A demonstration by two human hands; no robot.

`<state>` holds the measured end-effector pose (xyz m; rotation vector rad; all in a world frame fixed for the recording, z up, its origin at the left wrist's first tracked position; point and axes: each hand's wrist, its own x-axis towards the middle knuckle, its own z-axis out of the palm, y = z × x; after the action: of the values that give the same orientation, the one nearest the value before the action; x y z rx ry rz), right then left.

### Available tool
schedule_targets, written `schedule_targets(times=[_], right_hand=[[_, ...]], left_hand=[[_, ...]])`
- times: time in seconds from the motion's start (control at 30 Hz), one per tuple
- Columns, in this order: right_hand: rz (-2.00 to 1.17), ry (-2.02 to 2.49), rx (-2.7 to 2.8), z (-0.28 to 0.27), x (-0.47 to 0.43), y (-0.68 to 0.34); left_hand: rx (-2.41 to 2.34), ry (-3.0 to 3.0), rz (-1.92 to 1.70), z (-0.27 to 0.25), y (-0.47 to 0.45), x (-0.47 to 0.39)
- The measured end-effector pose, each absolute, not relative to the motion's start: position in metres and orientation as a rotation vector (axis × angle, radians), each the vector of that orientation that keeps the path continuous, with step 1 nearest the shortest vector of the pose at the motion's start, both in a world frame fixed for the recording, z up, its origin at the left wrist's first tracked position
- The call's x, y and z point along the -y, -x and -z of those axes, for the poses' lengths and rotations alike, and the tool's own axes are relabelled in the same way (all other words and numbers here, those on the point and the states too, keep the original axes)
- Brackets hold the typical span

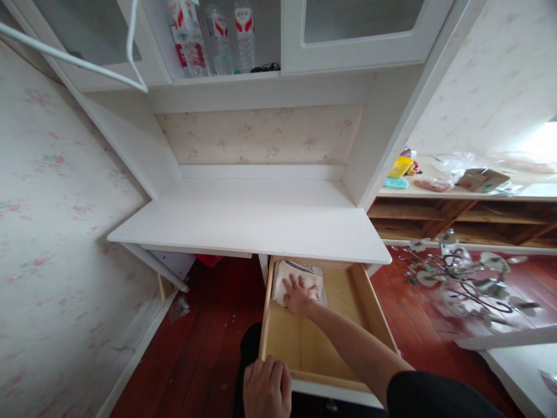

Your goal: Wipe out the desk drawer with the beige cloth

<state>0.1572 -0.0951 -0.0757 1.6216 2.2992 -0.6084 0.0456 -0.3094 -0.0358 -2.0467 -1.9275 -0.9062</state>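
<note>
My right hand (300, 296) reaches into a pulled-out wooden drawer (331, 342) and lies with fingers spread on a folded beige cloth (282, 276). The cloth sits in the back left corner of the drawer and has a dark print along its far edge. At the drawer's front left corner is my left hand (267, 388), its fingers curled over the rim. The drawer hangs under the right side of a white desk (243, 215).
Plastic bottles (246, 38) stand in the hutch above. A white hanger-like frame (87, 64) juts in at upper left. On the red floor at right lies a metal chandelier (470, 278). Behind it, a low wooden shelf (439, 197) carries a yellow container (400, 167) and bags.
</note>
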Motion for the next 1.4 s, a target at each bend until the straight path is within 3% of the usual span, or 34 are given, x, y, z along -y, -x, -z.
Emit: schedule_targets(times=[0.43, 0.87, 1.4], right_hand=[[0.660, -1.612, -2.261, 0.065, 0.103, -0.308], [0.945, -1.361, -2.400, 0.054, 0.203, -0.334], [0.896, -1.207, -2.568, 0.049, 0.196, -0.268]], left_hand=[[2.015, 2.129, 0.767, 0.026, -0.048, 0.313], [2.016, 2.145, 0.724, 0.024, -0.049, 0.314], [1.994, 2.086, 0.777, 0.027, -0.052, 0.311]])
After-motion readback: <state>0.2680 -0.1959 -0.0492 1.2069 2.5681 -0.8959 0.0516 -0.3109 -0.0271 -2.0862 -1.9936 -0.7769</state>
